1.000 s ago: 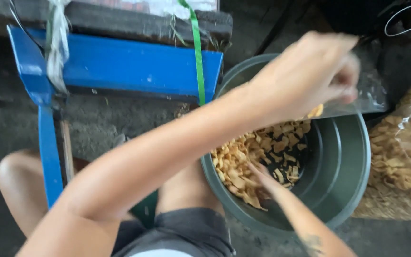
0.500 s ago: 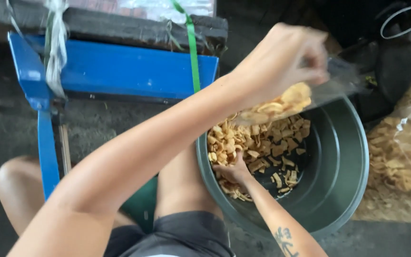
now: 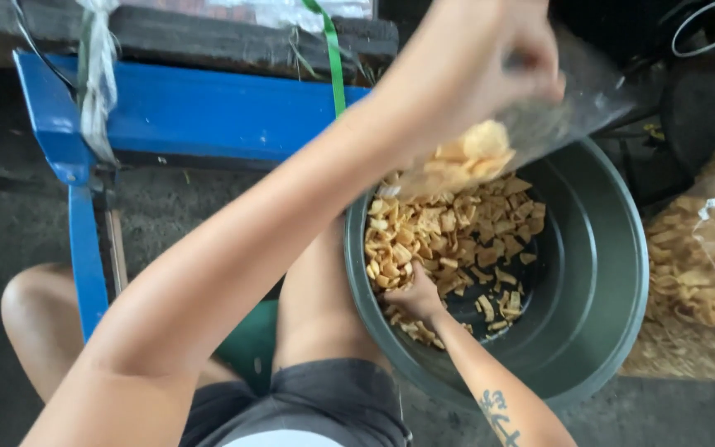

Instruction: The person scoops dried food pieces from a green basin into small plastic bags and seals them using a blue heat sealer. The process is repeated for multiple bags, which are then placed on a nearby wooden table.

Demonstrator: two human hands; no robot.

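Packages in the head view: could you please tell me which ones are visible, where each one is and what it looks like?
Small clear plastic bag: held up in the left hand above the dark green basin, with pale yellow chips at its mouth.
Large clear plastic sack: at the right edge beside the basin, bulging with golden chips.
No labels, signs or screens show.

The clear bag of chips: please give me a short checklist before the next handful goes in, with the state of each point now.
1. Clear plastic bag held by left hand: ok.
2. Bag over the green basin: ok.
3. Bag mouth open enough: cannot tell.
4. Right hand on the fried chips in the basin: ok.
5. Chips left to scoop: ok.
6. Room left in bag: cannot tell.
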